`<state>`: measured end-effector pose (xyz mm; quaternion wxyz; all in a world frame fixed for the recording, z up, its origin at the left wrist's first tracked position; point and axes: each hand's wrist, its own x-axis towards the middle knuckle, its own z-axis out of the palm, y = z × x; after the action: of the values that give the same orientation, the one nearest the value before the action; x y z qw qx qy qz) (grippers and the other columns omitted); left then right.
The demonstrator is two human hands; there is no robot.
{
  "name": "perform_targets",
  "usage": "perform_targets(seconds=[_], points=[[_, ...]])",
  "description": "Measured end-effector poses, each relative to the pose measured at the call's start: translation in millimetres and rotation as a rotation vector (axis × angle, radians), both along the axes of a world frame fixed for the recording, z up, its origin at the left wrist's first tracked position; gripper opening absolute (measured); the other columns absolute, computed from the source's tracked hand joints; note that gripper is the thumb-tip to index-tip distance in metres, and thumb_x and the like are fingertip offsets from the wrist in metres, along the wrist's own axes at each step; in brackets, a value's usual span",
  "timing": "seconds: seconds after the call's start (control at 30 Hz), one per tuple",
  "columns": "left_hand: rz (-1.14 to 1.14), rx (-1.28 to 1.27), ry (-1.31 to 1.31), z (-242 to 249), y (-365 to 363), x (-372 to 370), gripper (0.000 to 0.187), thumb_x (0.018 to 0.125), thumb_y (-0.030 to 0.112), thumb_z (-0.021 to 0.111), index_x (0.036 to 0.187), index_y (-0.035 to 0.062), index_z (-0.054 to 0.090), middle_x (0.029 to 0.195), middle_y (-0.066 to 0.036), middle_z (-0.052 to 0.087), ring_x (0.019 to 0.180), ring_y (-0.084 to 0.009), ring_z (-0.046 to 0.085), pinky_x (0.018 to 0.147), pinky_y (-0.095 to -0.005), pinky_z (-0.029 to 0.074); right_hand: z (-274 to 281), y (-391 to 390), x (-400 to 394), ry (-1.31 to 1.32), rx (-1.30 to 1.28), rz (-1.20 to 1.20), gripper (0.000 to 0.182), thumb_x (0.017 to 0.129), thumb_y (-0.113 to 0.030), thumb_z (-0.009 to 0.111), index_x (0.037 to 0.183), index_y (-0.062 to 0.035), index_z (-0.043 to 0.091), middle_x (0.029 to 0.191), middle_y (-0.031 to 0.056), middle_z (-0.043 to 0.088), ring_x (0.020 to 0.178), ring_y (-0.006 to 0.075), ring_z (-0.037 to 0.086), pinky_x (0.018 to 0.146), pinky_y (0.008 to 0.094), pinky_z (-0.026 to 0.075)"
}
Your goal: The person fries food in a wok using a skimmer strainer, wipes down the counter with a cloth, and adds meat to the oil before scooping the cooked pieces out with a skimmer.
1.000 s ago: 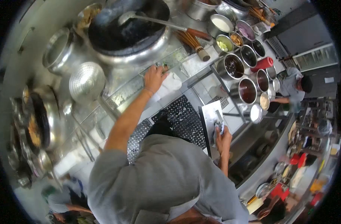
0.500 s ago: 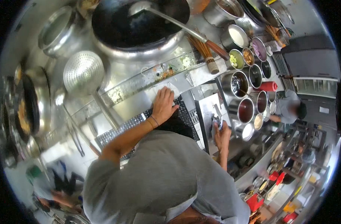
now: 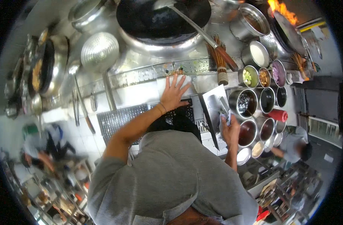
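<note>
My left hand (image 3: 174, 93) lies with fingers spread on a folded white cloth (image 3: 187, 83) on the ledge in front of the wok. My right hand (image 3: 230, 131) is closed around a slim silver-grey object (image 3: 224, 107), whose kind I cannot make out. It sits in front of a pale upright panel with a dark edge (image 3: 213, 94), beside the steel sauce pots. A black wok (image 3: 160, 28) stands ahead, with a long-handled ladle (image 3: 207, 37) resting across it. Between my arm and body lies a dark perforated grate (image 3: 122, 118).
A perforated skimmer (image 3: 100, 50) lies left of the wok, and a bamboo brush (image 3: 221, 71) lies to its right. Several pots, including one of dark sauce (image 3: 247, 133), and a red bottle (image 3: 278, 115) crowd the right. Flames (image 3: 282, 11) rise far right. A co-worker (image 3: 291, 144) stands beyond the pots.
My left hand's fingers have spread wider on the cloth. My right hand still holds the grey object. The view has shifted, and flames now show at the upper right.
</note>
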<state>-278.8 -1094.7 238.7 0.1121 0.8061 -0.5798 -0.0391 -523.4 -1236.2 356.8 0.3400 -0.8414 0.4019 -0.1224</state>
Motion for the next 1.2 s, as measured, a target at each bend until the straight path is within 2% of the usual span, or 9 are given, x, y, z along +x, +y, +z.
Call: perform_targets(seconds=[0.17, 0.43, 0.47, 0.57, 0.77, 0.9, 1.03, 1.13, 1.2], points=[[0.150, -0.032, -0.004, -11.0, -19.9, -20.6, 0.102, 0.069, 0.060, 0.069, 0.143, 0.0006, 0.032, 0.152, -0.018, 0.020, 0.139, -0.0467, 0.014, 0.105, -0.0694, 0.015, -6.4, -20.9, 5.5, -0.045, 0.071, 0.072, 0.022, 0.090, -0.020, 0.063, 0.093, 0.0016, 0.057, 0.063, 0.0203, 0.059, 0.052, 0.0280, 0.058, 0.050, 0.0378, 0.043], [0.209, -0.052, -0.059, -18.6, -5.1, -26.5, 0.097, 0.063, 0.053, 0.074, 0.144, 0.0126, 0.038, 0.152, -0.014, 0.023, 0.140, -0.0430, 0.014, 0.107, -0.0668, 0.013, 19.1, -6.7, 63.2, 0.019, -0.021, 0.377, 0.026, 0.088, -0.024, 0.064, 0.100, -0.0020, 0.061, 0.070, 0.0233, 0.062, 0.067, 0.0402, 0.064, 0.058, 0.0444, 0.048], [0.247, -0.080, -0.026, -17.7, 1.2, -31.1, 0.095, 0.063, 0.053, 0.074, 0.143, 0.0144, 0.039, 0.151, -0.013, 0.026, 0.140, -0.0413, 0.016, 0.108, -0.0660, 0.013, 16.4, -3.3, 74.3, -0.009, -0.149, 0.439, 0.024, 0.087, -0.023, 0.067, 0.097, -0.0022, 0.062, 0.071, 0.0209, 0.063, 0.053, 0.0290, 0.061, 0.051, 0.0374, 0.046], [0.205, -0.105, 0.150, -46.7, 8.0, -34.3, 0.089, 0.065, 0.055, 0.072, 0.141, 0.0194, 0.042, 0.148, -0.010, 0.035, 0.139, -0.0381, 0.022, 0.108, -0.0625, 0.014, 42.9, 11.7, 124.1, 0.042, -0.165, 0.582, 0.028, 0.086, -0.031, 0.066, 0.099, -0.0058, 0.064, 0.077, 0.0199, 0.065, 0.065, 0.0355, 0.065, 0.057, 0.0419, 0.049], [0.304, 0.043, 0.117, 5.6, 23.6, -52.4, 0.089, 0.071, 0.057, 0.068, 0.133, -0.0013, 0.043, 0.141, -0.019, 0.040, 0.135, -0.0350, 0.028, 0.107, -0.0593, 0.018, 14.7, 40.2, 221.3, 0.023, -0.264, 0.844, 0.029, 0.085, -0.032, 0.065, 0.104, -0.0108, 0.065, 0.086, 0.0186, 0.067, 0.080, 0.0367, 0.066, 0.071, 0.0463, 0.051], [0.165, -0.277, 0.162, 14.3, 89.1, -62.8, 0.063, 0.078, 0.034, 0.071, 0.126, 0.0001, 0.049, 0.140, -0.020, 0.042, 0.134, -0.0378, 0.032, 0.108, -0.0611, 0.020, -13.8, 61.4, 252.6, 0.084, -0.232, 1.084, 0.029, 0.086, -0.035, 0.063, 0.107, -0.0149, 0.065, 0.086, 0.0185, 0.068, 0.083, 0.0389, 0.066, 0.076, 0.0489, 0.052], [0.309, -0.160, 0.292, -9.6, 174.1, -58.5, 0.036, 0.081, 0.020, 0.068, 0.111, 0.0026, 0.062, 0.122, -0.018, 0.059, 0.123, -0.0385, 0.047, 0.104, -0.0603, 0.029, -35.9, 73.0, 252.6, 0.191, -0.290, 1.117, 0.028, 0.084, -0.032, 0.064, 0.106, -0.0153, 0.066, 0.091, 0.0180, 0.067, 0.087, 0.0377, 0.065, 0.080, 0.0472, 0.052], [0.360, -0.215, 0.260, -1.9, 201.3, -52.6, 0.028, 0.082, 0.015, 0.066, 0.106, 0.0016, 0.064, 0.113, -0.020, 0.063, 0.113, -0.0388, 0.055, 0.099, -0.0537, 0.039, -65.7, 68.7, 251.8, 0.131, -0.255, 1.115, 0.032, 0.079, -0.031, 0.070, 0.107, -0.0160, 0.067, 0.097, 0.0163, 0.066, 0.093, 0.0377, 0.063, 0.083, 0.0474, 0.051], [0.539, -0.281, 0.613, -2.3, 208.8, -49.0, 0.024, 0.083, 0.013, 0.064, 0.104, -0.0002, 0.065, 0.105, -0.021, 0.065, 0.102, -0.0395, 0.060, 0.090, -0.0451, 0.047, -71.3, 62.9, 245.4, 0.135, -0.237, 1.072, 0.032, 0.078, -0.031, 0.070, 0.106, -0.0151, 0.067, 0.096, 0.0162, 0.066, 0.093, 0.0374, 0.063, 0.083, 0.0474, 0.050]])
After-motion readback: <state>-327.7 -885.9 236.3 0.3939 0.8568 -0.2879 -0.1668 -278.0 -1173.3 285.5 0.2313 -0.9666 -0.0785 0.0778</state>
